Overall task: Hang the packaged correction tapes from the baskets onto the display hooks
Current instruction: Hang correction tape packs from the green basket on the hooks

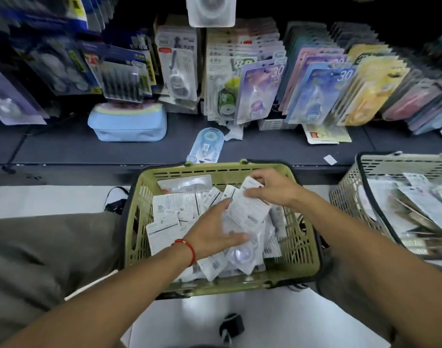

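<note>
A green plastic basket point(307, 249) stands on the floor in front of me, filled with several white packaged correction tapes lying face down. My left hand point(212, 229), with a red string on its wrist, grips the lower part of a small stack of packaged correction tapes point(247, 212) above the basket. My right hand point(270, 188) pinches the upper end of the same stack. Above, rows of packaged goods hang on the display hooks point(255, 71). One clear pack point(211, 11) hangs at the top centre.
A grey basket point(350, 187) with more packs stands at the right. On the dark shelf base lie a light blue pouch point(128, 124), a loose blue correction tape pack point(206, 146) and paper scraps. My trouser legs flank the green basket. A small black object point(231, 325) sits on the white floor.
</note>
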`<state>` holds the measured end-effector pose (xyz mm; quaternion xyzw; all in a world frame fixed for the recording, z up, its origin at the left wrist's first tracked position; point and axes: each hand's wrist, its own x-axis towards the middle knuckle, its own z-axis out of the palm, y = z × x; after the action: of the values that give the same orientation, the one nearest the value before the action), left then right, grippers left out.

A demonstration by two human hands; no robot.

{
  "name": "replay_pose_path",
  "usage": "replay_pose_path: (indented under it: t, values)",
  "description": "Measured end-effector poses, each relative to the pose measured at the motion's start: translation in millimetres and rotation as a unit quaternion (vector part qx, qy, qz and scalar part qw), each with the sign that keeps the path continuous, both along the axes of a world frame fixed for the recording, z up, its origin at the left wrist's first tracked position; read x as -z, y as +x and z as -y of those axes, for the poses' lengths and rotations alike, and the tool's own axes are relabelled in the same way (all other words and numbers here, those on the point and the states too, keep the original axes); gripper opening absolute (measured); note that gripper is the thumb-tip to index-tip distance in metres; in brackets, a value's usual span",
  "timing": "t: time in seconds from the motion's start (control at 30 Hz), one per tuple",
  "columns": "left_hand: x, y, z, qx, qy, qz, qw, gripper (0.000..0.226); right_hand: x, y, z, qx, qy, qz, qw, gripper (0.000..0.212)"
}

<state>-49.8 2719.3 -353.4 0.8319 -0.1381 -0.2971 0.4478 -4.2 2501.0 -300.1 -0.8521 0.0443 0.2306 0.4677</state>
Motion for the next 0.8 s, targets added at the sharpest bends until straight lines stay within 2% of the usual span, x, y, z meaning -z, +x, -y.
replay_pose_path:
  t: [0.03, 0.1, 0.13, 0.17, 0.2, 0.23, 0.27, 0.3, 0.33, 0.4, 0.5, 0.67, 0.73, 0.8]
  values:
    - [-1.0, -2.4, 1.5, -0.001, -0.006, 0.017, 1.0, 0.102, -1.6, 0.0, -8.7, 0.05, 0.048, -0.018, 0.997, 0.012]
    - [0.8, -2.9, -3.3, -0.022, 0.008, 0.046, 0.999, 0.082, -5.2, -0.9, -20.8, 0.133, 0.197, -0.1, 0.966, 0.015]
    - [2.0, -1.0, -8.8, -0.042, 0.019, 0.036, 0.998, 0.072, -3.9, -2.1, -23.1, 0.162, 0.26, -0.138, 0.942, 0.022]
    - [3.3, 1.9, -15.1, -0.071, 0.021, 0.002, 0.997, 0.065, 1.2, -4.3, -22.7, 0.177, 0.267, -0.16, 0.934, 0.03]
    - [4.2, 5.5, -21.2, -0.111, 0.013, -0.054, 0.992, 0.053, 8.1, -8.5, -21.8, 0.173, 0.188, -0.163, 0.953, 0.035]
    - [5.6, 8.4, -26.8, -0.152, -0.008, -0.108, 0.982, 0.039, 18.1, -15.3, -19.9, 0.135, 0.037, -0.151, 0.979, 0.037]
    - [6.6, 10.4, -31.2, -0.191, -0.033, -0.152, 0.969, 0.028, 30.7, -24.7, -18.4, 0.072, -0.134, -0.139, 0.978, 0.038]
    - [7.1, 12.4, -34.6, -0.216, -0.058, -0.183, 0.957, 0.023, 45.4, -35.4, -19.9, 0.008, -0.269, -0.142, 0.953, 0.041]
    - [7.7, 13.6, -36.9, -0.227, -0.081, -0.205, 0.949, 0.021, 60.4, -48.0, -23.7, -0.038, -0.351, -0.16, 0.922, 0.047]
    - [7.3, 14.1, -39.4, -0.23, -0.113, -0.241, 0.936, 0.024, 89.7, -70.7, -36.0, -0.041, -0.399, -0.21, 0.892, 0.068]
    - [4.2, 14.1, -41.9, -0.234, -0.141, -0.275, 0.922, 0.036, 115.7, -90.2, -53.3, 0.035, -0.402, -0.201, 0.893, 0.096]
    - [4.9, 15.0, -44.7, -0.24, -0.129, -0.222, 0.936, 0.064, 100.8, -88.4, -54.4, 0.09, -0.336, -0.101, 0.932, 0.118]
    - [5.7, 13.8, -44.4, -0.261, -0.137, -0.233, 0.927, 0.062, 90.0, -81.4, -56.3, 0.117, -0.273, -0.047, 0.954, 0.106]
    - [4.5, 12.3, -42.3, -0.289, -0.16, -0.259, 0.908, 0.05, 80.3, -71.8, -59.8, 0.164, -0.157, -0.017, 0.974, 0.083]
